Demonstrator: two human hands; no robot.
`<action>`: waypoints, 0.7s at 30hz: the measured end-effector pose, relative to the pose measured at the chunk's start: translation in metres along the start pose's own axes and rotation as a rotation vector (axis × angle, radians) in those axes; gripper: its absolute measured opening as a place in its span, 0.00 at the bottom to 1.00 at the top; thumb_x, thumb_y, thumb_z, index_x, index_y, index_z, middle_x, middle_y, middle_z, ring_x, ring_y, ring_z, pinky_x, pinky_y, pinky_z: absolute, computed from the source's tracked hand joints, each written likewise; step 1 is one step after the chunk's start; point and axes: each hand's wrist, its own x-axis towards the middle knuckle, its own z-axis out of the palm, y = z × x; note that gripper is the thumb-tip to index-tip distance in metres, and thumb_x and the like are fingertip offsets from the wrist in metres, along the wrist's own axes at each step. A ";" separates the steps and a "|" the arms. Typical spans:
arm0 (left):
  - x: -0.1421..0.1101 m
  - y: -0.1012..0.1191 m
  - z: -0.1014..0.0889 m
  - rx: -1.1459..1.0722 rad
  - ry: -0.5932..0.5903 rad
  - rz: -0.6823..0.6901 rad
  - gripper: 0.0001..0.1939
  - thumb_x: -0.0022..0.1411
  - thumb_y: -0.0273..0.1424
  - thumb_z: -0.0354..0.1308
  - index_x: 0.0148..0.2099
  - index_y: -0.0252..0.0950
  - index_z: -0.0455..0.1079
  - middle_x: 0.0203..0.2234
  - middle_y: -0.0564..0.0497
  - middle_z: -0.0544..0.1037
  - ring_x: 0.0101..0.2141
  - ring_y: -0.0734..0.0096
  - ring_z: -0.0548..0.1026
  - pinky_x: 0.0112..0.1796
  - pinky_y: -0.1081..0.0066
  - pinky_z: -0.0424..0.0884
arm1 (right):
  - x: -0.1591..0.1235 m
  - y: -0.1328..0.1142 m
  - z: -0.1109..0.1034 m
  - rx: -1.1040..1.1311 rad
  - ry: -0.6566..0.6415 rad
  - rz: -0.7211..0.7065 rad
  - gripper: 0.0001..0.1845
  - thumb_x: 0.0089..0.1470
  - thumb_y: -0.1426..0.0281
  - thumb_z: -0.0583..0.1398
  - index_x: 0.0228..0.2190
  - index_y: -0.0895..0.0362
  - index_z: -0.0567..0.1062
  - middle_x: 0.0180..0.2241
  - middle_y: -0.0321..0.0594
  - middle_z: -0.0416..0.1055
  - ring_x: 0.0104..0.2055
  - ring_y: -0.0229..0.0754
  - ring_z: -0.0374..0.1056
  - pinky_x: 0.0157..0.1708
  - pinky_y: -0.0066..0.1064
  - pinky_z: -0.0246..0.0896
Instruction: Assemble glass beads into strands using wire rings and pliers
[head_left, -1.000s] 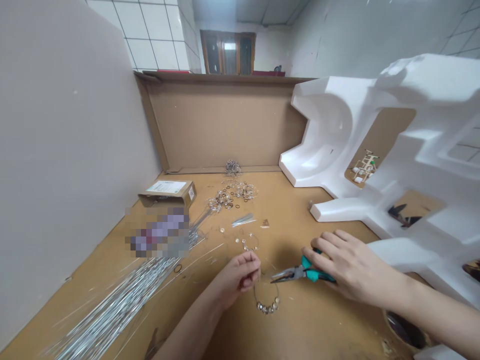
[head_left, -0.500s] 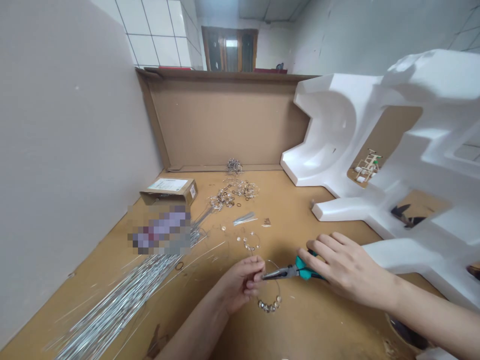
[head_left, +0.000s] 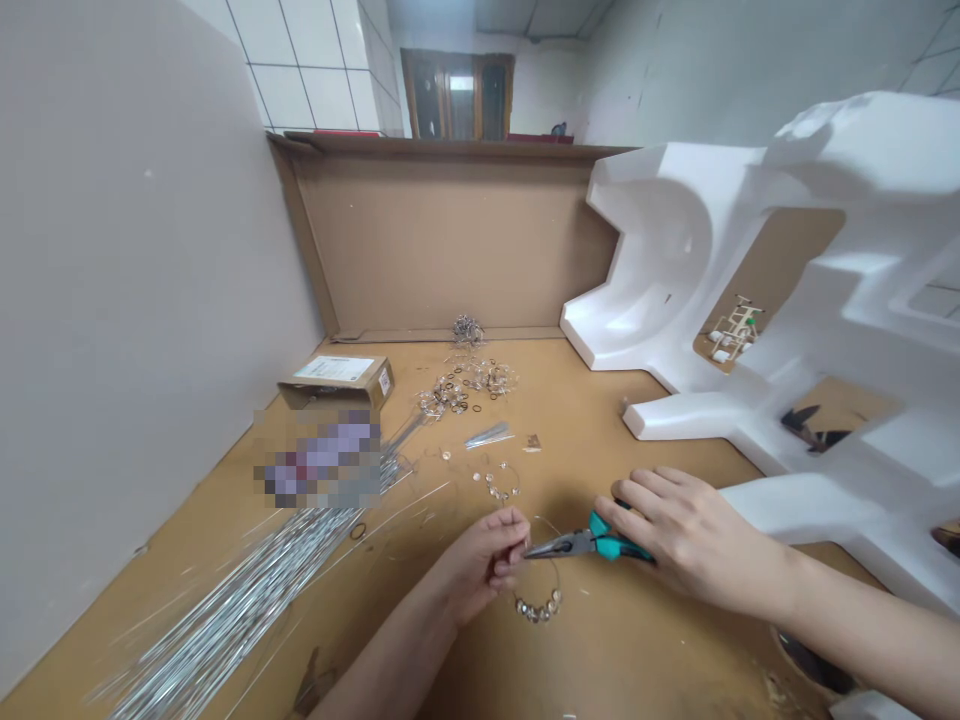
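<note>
My left hand [head_left: 495, 560] is closed in a pinch on a thin wire loop strung with several clear and dark beads [head_left: 537, 610]. The beads hang at the bottom of the loop. In my right hand [head_left: 679, 525] is a pair of needle-nose pliers [head_left: 577, 543] with teal and black handles. Their jaw tips reach the left fingertips; whether they grip the wire there cannot be made out. Just beyond my left hand lies another curved wire with clear beads [head_left: 501, 483].
A bundle of straight silver wires [head_left: 247, 590] covers the left of the table. Wire pieces and rings [head_left: 487, 378] lie towards the back, near an open carton [head_left: 341, 375]. White moulded foam [head_left: 675, 420] stands on the right, a cardboard wall [head_left: 450, 240] at the back.
The handles of the pliers have spread apart a little in my right hand. My left hand keeps its pinch in nearly the same place.
</note>
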 end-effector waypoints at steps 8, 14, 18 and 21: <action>-0.006 0.002 0.010 0.727 0.187 0.380 0.11 0.58 0.36 0.49 0.27 0.35 0.59 0.17 0.57 0.63 0.20 0.79 0.58 0.23 0.76 0.54 | -0.003 -0.007 -0.002 0.321 -0.294 0.318 0.10 0.33 0.75 0.53 0.24 0.52 0.67 0.23 0.34 0.66 0.21 0.38 0.61 0.20 0.28 0.37; -0.002 0.002 0.005 0.760 0.264 0.384 0.12 0.57 0.37 0.49 0.26 0.36 0.58 0.16 0.58 0.60 0.19 0.79 0.57 0.22 0.77 0.53 | -0.007 -0.010 -0.004 0.482 -0.289 0.381 0.14 0.33 0.76 0.53 0.28 0.51 0.67 0.26 0.33 0.67 0.25 0.39 0.63 0.22 0.27 0.44; 0.001 0.003 0.000 0.597 0.263 0.334 0.12 0.55 0.39 0.52 0.27 0.36 0.59 0.15 0.59 0.60 0.17 0.80 0.56 0.19 0.79 0.52 | -0.015 -0.005 0.014 0.511 -0.300 0.552 0.08 0.44 0.70 0.52 0.31 0.52 0.66 0.23 0.33 0.68 0.23 0.39 0.64 0.22 0.26 0.46; 0.001 0.004 -0.001 0.513 0.212 0.275 0.12 0.54 0.40 0.53 0.28 0.36 0.59 0.15 0.59 0.61 0.16 0.81 0.56 0.18 0.80 0.51 | -0.021 -0.003 0.038 0.371 -0.296 0.667 0.11 0.49 0.62 0.51 0.31 0.54 0.66 0.23 0.37 0.69 0.25 0.44 0.66 0.23 0.29 0.48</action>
